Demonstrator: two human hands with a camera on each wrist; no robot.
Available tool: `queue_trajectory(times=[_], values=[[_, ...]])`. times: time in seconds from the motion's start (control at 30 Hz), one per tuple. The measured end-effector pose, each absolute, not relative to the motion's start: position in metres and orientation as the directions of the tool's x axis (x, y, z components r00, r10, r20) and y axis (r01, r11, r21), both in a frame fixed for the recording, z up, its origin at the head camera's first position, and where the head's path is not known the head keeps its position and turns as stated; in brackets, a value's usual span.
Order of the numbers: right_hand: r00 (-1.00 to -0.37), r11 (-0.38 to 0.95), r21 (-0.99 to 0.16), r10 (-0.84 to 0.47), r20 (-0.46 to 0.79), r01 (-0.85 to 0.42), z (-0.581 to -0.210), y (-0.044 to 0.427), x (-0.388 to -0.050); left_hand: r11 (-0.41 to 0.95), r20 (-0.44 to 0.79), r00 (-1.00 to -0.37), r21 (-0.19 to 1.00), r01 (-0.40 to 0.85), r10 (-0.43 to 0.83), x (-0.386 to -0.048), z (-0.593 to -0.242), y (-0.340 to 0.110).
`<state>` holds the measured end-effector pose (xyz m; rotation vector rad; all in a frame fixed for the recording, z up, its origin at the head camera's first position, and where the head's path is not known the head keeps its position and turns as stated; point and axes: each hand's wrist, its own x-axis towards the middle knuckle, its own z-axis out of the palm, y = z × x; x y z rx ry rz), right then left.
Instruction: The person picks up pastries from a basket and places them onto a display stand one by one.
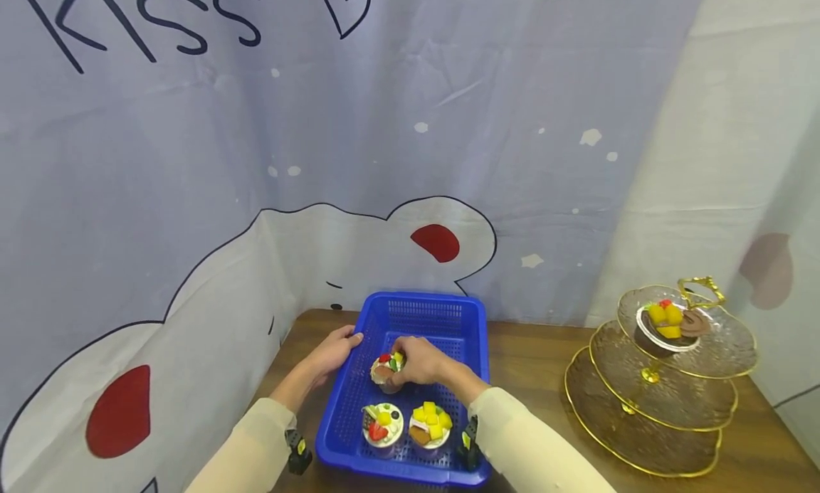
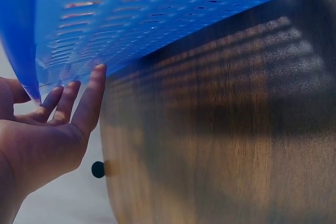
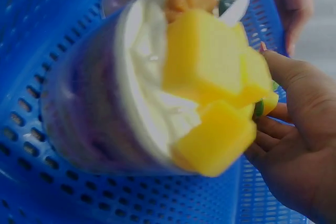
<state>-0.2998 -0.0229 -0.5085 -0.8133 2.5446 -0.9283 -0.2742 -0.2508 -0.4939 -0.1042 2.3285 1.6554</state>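
Note:
A blue plastic basket (image 1: pixel 328 423) with slotted walls stands on the wooden table. My left hand (image 1: pixel 332 352) holds its left rim, the thumb at the edge and the fingers (image 2: pixel 94 95) along the outer wall. Inside the basket, my right hand (image 1: pixel 419 361) grips a dessert cup (image 1: pixel 382 370) topped with red and yellow fruit; in the right wrist view most of that cup is hidden. Nearer me in the basket stand a cream dessert cup with strawberry (image 1: pixel 383 427) and a dessert cup with yellow cubes (image 1: pixel 430 425), which fills much of the right wrist view (image 3: pixel 89 98).
To the right, a three-tier glass stand (image 1: pixel 650 425) with gold rims bears a chocolate dessert cup (image 1: pixel 666 329) on its top tier. A printed curtain (image 1: pixel 512 158) hangs behind the table (image 1: pixel 538 365).

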Motion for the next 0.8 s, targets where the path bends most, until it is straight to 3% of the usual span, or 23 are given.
queue_trajectory(times=[0.4, 0.8], values=[[-0.747, 0.522, -0.671, -0.661, 0.071, -0.526, -0.461, -0.009, -0.292, 0.343, -0.273, -0.957, 0.912, -0.225, 0.097, -0.273, -0.493, -0.249], [-0.745, 0.476, -0.663, -0.639, 0.191, -0.578, -0.419, 0.039, -0.272, 0.330, -0.267, -0.958, 0.918, -0.221, 0.103, -0.274, -0.494, -0.250]])
